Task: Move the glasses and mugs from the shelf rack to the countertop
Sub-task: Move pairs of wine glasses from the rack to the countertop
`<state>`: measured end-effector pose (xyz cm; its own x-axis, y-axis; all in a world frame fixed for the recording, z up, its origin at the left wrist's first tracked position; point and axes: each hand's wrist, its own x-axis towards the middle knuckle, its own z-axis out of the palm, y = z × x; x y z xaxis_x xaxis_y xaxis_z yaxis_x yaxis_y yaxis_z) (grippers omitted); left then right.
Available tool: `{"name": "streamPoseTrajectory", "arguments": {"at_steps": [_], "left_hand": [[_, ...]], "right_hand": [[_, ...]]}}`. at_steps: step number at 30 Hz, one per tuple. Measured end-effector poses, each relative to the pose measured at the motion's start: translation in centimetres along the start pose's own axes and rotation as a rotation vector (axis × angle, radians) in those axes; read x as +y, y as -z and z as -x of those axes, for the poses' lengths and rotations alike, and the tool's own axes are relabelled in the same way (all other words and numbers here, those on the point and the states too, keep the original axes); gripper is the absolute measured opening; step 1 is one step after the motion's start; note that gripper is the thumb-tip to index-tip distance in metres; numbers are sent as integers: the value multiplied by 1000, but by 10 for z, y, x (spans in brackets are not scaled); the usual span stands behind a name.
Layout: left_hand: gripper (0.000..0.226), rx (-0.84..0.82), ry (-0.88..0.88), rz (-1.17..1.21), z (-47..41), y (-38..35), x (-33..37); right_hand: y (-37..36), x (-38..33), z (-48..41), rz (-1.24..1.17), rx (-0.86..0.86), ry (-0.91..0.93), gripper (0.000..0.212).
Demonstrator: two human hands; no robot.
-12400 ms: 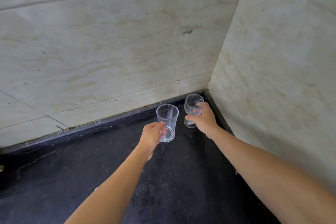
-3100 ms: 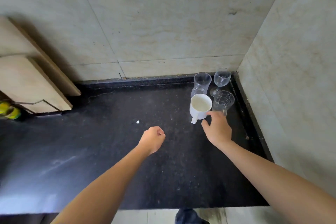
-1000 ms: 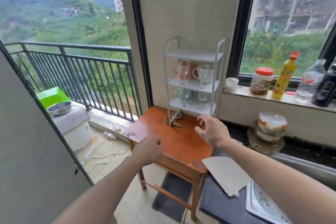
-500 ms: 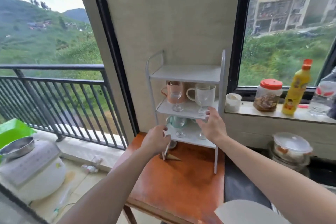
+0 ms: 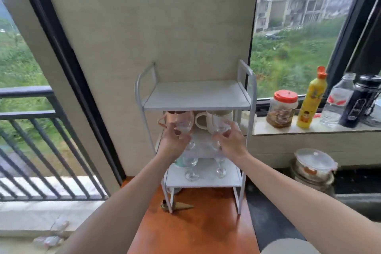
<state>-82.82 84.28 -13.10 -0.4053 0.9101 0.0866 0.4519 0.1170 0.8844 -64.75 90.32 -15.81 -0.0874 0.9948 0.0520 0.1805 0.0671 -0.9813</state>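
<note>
On the rack's middle shelf, the left hand is curling its fingers round the bowl of the left glass. That glass is standing in front of a pink mug, so it is probably being taken first to clear the way. Beside it, the right hand is gripping the right glass likewise, ahead of a white mug. The lower glasses are waiting upright on the bottom shelf.

The white three-tier metal shelf rack stands on the orange wooden table, with the red-lidded plastic jar at its 3 o'clock. In its middle tier, the first clear stemmed glass stands before the pink ceramic mug at 9 o'clock. The second clear stemmed glass stands before the cream ceramic mug at 3 o'clock.
</note>
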Motion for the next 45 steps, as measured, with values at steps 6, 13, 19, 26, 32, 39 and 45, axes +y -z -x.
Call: {"name": "streamPoseTrajectory", "arguments": {"at_steps": [6,13,19,26,32,39,45], "left_hand": [[52,-104,-78,102,-28,-7,-10],[44,-265,-126,211,-14,-9,-9],[38,-429,-187,212,33,-33,8],[31,-718,-135,203,136,-107,30],[36,-1033,19,282,266,-195,50],[22,-1346,71,249,410,-284,91],[27,-1601,-5,151,508,-370,137]], "right_hand": [[-11,1,13,-80,131,12,38],[5,-3,54,-98,153,32,32],[53,15,111,-50,262,-12,30],[155,66,217,-126,471,-168,31],[264,97,347,-118,631,-320,35],[368,115,494,-145,903,-385,34],[455,136,590,-174,1147,-398,40]]}}
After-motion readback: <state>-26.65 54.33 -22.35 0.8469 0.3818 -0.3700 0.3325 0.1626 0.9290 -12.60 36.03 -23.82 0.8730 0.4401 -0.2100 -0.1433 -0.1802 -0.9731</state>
